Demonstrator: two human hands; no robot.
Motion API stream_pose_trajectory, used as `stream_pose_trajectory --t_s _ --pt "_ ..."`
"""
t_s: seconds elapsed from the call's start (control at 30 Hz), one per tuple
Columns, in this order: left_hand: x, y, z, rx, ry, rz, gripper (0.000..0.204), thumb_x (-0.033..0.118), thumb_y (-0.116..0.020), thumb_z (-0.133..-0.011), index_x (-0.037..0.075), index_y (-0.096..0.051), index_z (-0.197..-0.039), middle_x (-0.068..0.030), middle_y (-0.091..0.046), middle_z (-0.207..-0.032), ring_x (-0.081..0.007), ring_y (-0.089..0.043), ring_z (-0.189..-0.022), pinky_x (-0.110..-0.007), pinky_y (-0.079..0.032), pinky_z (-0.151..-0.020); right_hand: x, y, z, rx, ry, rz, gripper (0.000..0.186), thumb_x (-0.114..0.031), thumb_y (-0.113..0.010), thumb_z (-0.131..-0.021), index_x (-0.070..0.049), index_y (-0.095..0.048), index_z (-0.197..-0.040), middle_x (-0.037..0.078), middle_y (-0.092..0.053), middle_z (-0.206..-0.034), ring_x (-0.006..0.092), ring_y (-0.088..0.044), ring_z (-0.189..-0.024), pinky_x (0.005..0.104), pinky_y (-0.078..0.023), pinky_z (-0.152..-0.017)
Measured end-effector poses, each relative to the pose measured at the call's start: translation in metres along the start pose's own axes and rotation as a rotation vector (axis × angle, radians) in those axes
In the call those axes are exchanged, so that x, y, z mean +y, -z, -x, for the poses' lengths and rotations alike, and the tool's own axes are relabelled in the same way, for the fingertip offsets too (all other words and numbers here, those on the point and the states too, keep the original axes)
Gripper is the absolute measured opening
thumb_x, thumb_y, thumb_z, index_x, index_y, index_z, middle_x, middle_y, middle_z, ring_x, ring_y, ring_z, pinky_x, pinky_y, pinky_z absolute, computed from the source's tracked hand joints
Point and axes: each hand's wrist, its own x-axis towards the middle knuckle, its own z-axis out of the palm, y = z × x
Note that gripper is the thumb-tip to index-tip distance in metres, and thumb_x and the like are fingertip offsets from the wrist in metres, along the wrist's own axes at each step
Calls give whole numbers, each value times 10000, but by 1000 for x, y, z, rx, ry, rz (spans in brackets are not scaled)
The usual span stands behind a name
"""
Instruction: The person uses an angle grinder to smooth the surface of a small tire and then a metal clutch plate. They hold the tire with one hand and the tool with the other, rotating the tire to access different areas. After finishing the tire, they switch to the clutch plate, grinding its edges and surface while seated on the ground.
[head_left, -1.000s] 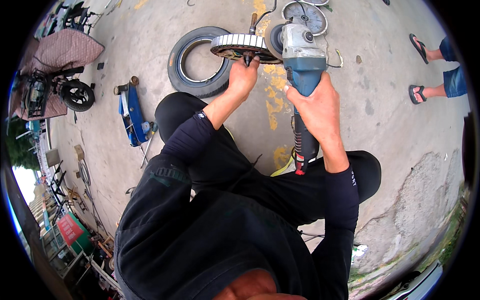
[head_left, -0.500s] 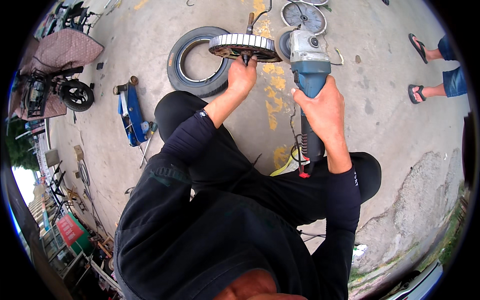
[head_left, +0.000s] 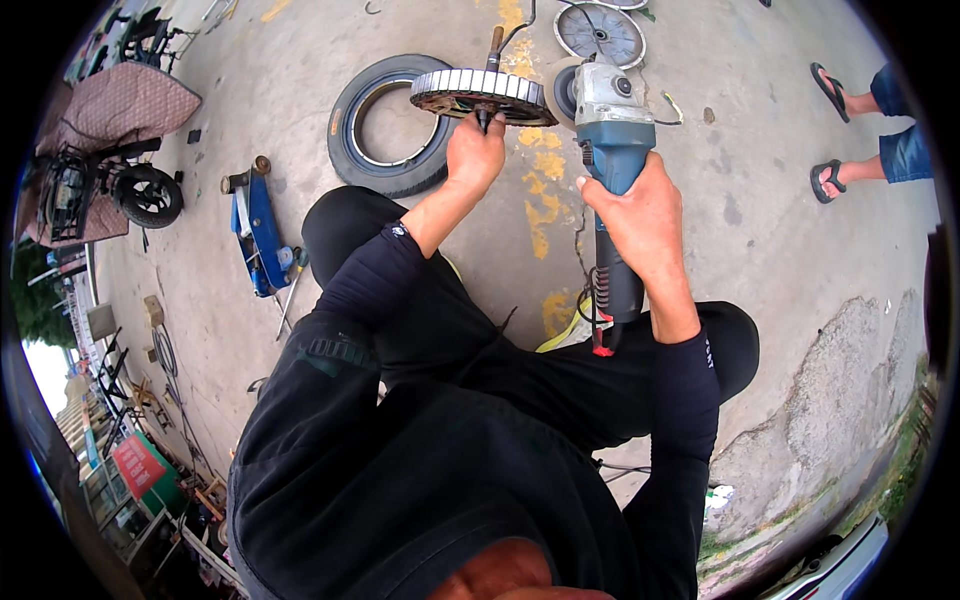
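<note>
My left hand is closed around the lower end of the axle of a hub motor stator. The stator is a round core with pale metal teeth along its rim, tilted nearly edge-on, and a cable runs from its upper axle end. My right hand grips the body of a blue and grey angle grinder from the right side. The grinder's round disc faces left, close to the stator's right rim; whether they touch I cannot tell. The grinder's switch is partly hidden.
A tyre lies on the concrete beyond my left knee. Metal wheel covers lie ahead. To the left are a blue floor jack, a screwdriver and a parked scooter. A person's sandalled feet stand at the right.
The whole view has shifted slightly to the left. Both hands keep their grips, and the stator and grinder stay in about the same position relative to each other.
</note>
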Motion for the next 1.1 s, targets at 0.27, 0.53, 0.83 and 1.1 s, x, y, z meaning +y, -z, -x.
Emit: stream_pose_trajectory --t_s 0.27,0.53,0.83,1.1 --pt "0 -4 0 5 -6 77 391 323 -633 -966 -48 -638 -1088 -155 -660 -883 -274 -581 -840 -404 -475 -770 -4 -2 -1 26 11 33 489 -261 -800 -755 52 -574 -1056 177 -700 -889 284 -701 -801 373 -544 -755" --pt "4 -3 2 -52 41 122 416 338 -624 -966 -46 -642 -1123 -241 -710 -994 -399 -669 -957 -438 -495 -846 -16 -8 1 27 73 -13 498 -269 -797 -757 56 -577 -1062 183 -704 -886 283 -703 -813 380 -544 -763" --pt "2 -5 -1 -102 85 296 264 296 -635 -986 51 -595 -895 19 -518 -724 -96 -438 -643 -300 -368 -569 -4 -1 -3 4 25 -19 541 -280 -795 -746 76 -556 -1076 242 -703 -906 377 -706 -874 434 -551 -809" --pt "24 11 10 -241 295 435 246 275 -633 -975 30 -618 -952 0 -529 -710 -114 -474 -598 -315 -369 -539 2 2 -7 0 -17 -47 572 -291 -789 -737 94 -562 -1094 258 -709 -932 403 -712 -914 447 -556 -826"
